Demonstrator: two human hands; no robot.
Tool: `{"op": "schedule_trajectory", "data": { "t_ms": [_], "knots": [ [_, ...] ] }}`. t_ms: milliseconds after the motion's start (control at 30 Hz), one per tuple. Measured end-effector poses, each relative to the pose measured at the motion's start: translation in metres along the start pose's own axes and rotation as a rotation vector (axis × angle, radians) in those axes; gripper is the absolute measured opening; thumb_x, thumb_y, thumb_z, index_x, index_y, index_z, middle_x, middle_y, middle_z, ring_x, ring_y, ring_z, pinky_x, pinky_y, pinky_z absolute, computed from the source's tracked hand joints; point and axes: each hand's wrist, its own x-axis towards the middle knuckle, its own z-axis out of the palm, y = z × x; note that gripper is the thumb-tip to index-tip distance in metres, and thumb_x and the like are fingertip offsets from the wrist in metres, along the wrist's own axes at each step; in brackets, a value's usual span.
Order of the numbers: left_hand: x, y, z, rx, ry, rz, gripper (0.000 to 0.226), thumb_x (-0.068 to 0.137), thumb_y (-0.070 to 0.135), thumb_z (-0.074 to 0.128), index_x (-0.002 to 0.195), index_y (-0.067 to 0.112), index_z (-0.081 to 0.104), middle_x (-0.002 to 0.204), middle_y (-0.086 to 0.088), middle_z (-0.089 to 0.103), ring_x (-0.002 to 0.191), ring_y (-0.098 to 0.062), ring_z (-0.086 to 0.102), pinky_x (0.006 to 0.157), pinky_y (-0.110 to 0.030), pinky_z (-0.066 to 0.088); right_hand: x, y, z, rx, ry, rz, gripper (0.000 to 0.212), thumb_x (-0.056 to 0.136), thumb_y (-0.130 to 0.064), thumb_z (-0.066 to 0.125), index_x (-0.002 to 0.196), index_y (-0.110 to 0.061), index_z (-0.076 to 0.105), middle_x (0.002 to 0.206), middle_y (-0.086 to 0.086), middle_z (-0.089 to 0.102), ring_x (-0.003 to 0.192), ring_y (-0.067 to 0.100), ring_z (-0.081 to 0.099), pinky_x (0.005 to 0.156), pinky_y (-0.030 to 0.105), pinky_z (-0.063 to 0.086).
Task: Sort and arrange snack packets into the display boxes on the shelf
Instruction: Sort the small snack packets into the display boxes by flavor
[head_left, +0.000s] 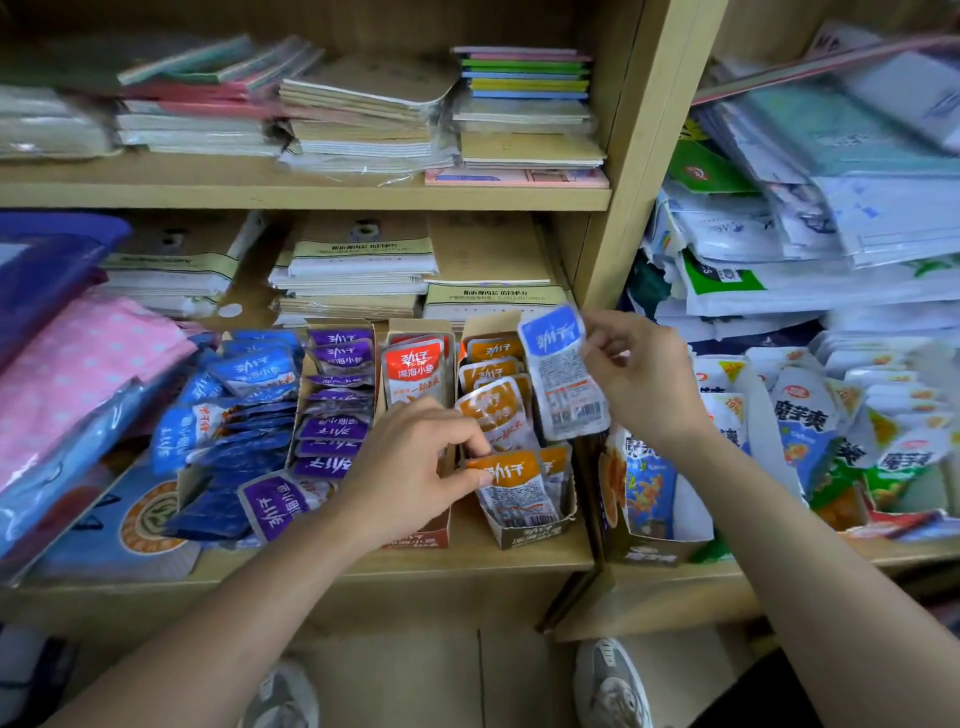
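From my head view, my right hand pinches a blue packet lifted above the orange box, while my left hand grips an orange packet at that box's front. I judge I'm mid-sort: next, the blue packet belongs with the blue pile at far left.

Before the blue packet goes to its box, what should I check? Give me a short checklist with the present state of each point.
1. Right hand grips the blue packet: ok, pinched at its upper edge.
2. Packet is clear of the orange box: ok, held above it.
3. Blue box has room: cannot tell; its packets lie loose and overflowing.
4. Left hand is out of the way: not ok, it pinches an orange packet between the boxes.
5. Colours are kept apart: not ok, a purple packet lies at the front of the blue box.
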Motion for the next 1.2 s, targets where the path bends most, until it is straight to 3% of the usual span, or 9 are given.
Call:
{"op": "schedule_trajectory", "data": {
  "t_ms": [167,300,367,467,600,733,900,1033,1200],
  "knots": [
    [-0.002,0.001,0.003,0.026,0.059,0.026,0.050,0.080,0.043,0.076,0.129,0.035,0.065,0.112,0.031,0.058,0.108,-0.001,0.052,0.094,-0.046,0.050,-0.006,-0.007,-0.010,0.328,0.145,0.003,0.014,0.093,-0.006,0.067,0.104,-0.014,0.072,0.085,0.001,0.067,0.080,0.009,0.061,0.076,0.028,0.055],
    [0.002,0.007,-0.011,-0.213,0.185,-0.058,0.062,0.082,0.037,0.077,0.139,0.036,0.054,0.122,0.029,0.062,0.117,0.003,0.056,0.096,-0.028,0.049,-0.015,-0.029,-0.006,0.558,0.113,-0.052,0.012,0.092,-0.006,0.070,0.093,-0.018,0.070,0.083,-0.004,0.068,0.077,0.011,0.062,0.071,0.026,0.054],
    [0.004,0.009,-0.025,-0.343,0.221,-0.058,0.062,0.084,0.036,0.079,0.140,0.032,0.053,0.123,0.022,0.065,0.115,-0.003,0.060,0.090,-0.020,0.051,-0.022,-0.038,0.005,0.647,0.010,-0.068,0.011,0.091,-0.003,0.069,0.094,-0.013,0.070,0.085,-0.002,0.070,0.080,0.015,0.065,0.074,0.029,0.057],
    [0.001,0.012,-0.046,-0.426,0.232,-0.042,0.032,0.086,0.022,0.078,0.115,0.030,0.066,0.106,0.015,0.073,0.098,-0.008,0.069,0.078,-0.023,0.057,-0.030,-0.049,0.029,0.665,-0.125,-0.064,0.010,0.091,-0.004,0.069,0.096,-0.012,0.070,0.094,0.010,0.073,0.090,0.035,0.068,0.079,0.047,0.060],
    [-0.010,-0.001,-0.067,-0.339,0.386,-0.109,0.020,0.086,0.015,0.077,0.090,0.033,0.069,0.088,0.014,0.076,0.080,-0.003,0.073,0.066,-0.022,0.059,-0.034,-0.063,0.060,0.482,-0.147,-0.100,0.023,0.088,-0.004,0.072,0.105,-0.019,0.068,0.094,0.001,0.071,0.090,0.016,0.068,0.079,0.035,0.059],
    [-0.020,-0.044,-0.099,-0.395,0.696,-0.216,0.016,0.083,0.023,0.079,0.088,0.037,0.072,0.087,0.012,0.077,0.078,-0.012,0.072,0.070,-0.046,0.061,-0.038,-0.069,0.090,0.161,-0.225,-0.240,0.036,0.087,-0.012,0.075,0.121,-0.019,0.066,0.110,-0.007,0.063,0.100,0.005,0.061,0.082,0.029,0.057],
    [-0.044,-0.084,-0.127,-0.289,0.799,-0.345,0.014,0.082,0.015,0.077,0.084,0.027,0.070,0.080,0.012,0.075,0.075,-0.018,0.074,0.073,-0.051,0.061,-0.052,-0.076,0.125,-0.194,-0.631,-0.470,0.070,0.092,-0.043,0.067,0.153,-0.029,0.036,0.161,-0.006,0.027,0.145,0.018,0.025,0.115,0.044,0.038],
    [-0.063,-0.102,-0.140,-0.189,0.884,-0.380,0.007,0.079,0.025,0.075,0.081,0.030,0.071,0.080,0.003,0.075,0.075,-0.028,0.074,0.069,-0.054,0.059,-0.056,-0.086,0.142,-0.473,-0.700,-0.529,0.076,0.093,-0.062,0.052,0.157,-0.041,0.016,0.167,-0.009,-0.005,0.146,0.025,0.009,0.118,0.046,0.025],
    [-0.075,-0.109,-0.143,0.029,0.812,-0.398,0.015,0.077,0.037,0.072,0.085,0.024,0.068,0.070,0.007,0.072,0.068,-0.021,0.072,0.067,-0.047,0.057,-0.058,-0.094,0.151,-0.510,-0.685,-0.478,0.073,0.090,-0.071,0.047,0.154,-0.045,0.022,0.166,-0.007,-0.005,0.145,0.027,0.006,0.119,0.050,0.017]
  ]
}}
